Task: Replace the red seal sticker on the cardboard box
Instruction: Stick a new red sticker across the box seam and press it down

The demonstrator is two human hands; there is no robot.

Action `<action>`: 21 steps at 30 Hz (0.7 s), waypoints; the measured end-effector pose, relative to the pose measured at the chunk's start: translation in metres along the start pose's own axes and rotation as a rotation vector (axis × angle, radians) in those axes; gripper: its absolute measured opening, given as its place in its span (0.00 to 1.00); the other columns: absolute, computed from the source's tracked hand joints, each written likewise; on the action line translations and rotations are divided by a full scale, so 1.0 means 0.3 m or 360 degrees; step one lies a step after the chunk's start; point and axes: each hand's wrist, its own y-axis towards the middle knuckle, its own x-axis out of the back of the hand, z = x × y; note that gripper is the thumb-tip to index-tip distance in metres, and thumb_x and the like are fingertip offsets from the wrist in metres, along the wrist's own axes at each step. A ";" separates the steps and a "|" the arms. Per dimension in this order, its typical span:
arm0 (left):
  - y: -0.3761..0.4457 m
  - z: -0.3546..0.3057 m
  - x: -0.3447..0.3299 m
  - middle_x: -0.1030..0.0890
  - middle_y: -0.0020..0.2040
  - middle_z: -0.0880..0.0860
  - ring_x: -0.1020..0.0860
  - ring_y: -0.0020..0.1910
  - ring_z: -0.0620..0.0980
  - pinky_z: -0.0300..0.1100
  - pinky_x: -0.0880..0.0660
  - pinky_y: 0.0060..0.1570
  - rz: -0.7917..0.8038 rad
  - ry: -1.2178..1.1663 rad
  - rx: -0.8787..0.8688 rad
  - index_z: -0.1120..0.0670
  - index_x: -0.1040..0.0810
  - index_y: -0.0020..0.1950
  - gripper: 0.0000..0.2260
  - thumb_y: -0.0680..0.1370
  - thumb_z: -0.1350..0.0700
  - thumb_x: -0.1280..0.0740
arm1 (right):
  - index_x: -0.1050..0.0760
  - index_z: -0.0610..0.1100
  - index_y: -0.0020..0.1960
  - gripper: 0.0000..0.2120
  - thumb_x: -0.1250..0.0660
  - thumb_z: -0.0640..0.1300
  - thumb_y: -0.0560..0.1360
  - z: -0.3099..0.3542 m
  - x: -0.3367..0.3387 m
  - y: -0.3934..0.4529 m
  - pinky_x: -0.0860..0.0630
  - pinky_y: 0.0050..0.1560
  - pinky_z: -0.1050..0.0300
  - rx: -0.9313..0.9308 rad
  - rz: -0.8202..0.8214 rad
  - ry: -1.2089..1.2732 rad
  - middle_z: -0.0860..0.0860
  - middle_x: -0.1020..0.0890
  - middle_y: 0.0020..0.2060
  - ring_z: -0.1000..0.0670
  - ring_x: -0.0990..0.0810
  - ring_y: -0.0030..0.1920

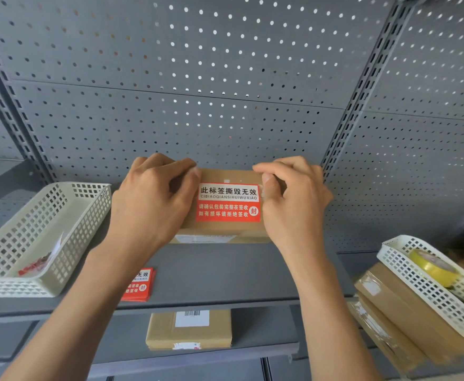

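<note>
A brown cardboard box [225, 174] lies on the grey shelf [220, 270] against the pegboard. A red and white seal sticker [228, 203] with Chinese print lies flat on its top. My left hand [154, 199] grips the box's left end, fingers curled over the far edge. My right hand [291, 199] holds the right end, thumb and fingertips at the sticker's upper right corner. A small stack of spare red seal stickers [140, 284] lies on the shelf under my left forearm.
A white mesh basket [41, 237] holding crumpled red sticker scraps stands at the left. At the right, another white basket [431, 287] with a yellow tape roll [433, 266] rests on stacked cardboard boxes [398, 312]. A further box [189, 329] lies on the lower shelf.
</note>
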 end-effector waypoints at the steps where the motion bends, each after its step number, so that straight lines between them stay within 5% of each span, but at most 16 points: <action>1: 0.000 -0.004 -0.001 0.20 0.49 0.46 0.24 0.55 0.54 0.56 0.22 0.49 -0.0007 0.0024 0.0003 0.43 0.16 0.55 0.21 0.77 0.34 0.43 | 0.16 0.56 0.48 0.08 0.33 0.46 0.80 0.002 0.000 0.002 0.35 0.64 0.38 -0.0010 0.0004 0.0007 0.61 0.23 0.49 0.53 0.28 0.56; 5: -0.001 -0.002 -0.009 0.19 0.51 0.45 0.24 0.56 0.53 0.55 0.22 0.49 -0.0002 0.0082 -0.0022 0.44 0.16 0.58 0.25 0.75 0.31 0.41 | 0.17 0.56 0.49 0.06 0.29 0.57 0.76 -0.002 0.003 0.002 0.37 0.66 0.38 -0.0009 0.0059 -0.0008 0.60 0.23 0.50 0.53 0.29 0.57; 16: 0.014 0.018 -0.001 0.23 0.50 0.42 0.27 0.55 0.52 0.54 0.24 0.48 0.0080 0.0080 -0.0037 0.43 0.17 0.59 0.19 0.80 0.39 0.44 | 0.16 0.56 0.48 0.10 0.33 0.43 0.80 -0.011 0.001 0.015 0.38 0.64 0.41 -0.0030 0.0077 0.0010 0.62 0.25 0.48 0.54 0.29 0.58; 21: 0.015 0.029 0.001 0.21 0.55 0.46 0.27 0.60 0.54 0.55 0.24 0.51 0.0146 0.0144 -0.0066 0.44 0.20 0.66 0.30 0.75 0.28 0.45 | 0.16 0.57 0.52 0.08 0.30 0.57 0.77 -0.028 0.020 0.021 0.35 0.67 0.37 0.0075 0.0205 0.0044 0.60 0.23 0.51 0.53 0.29 0.58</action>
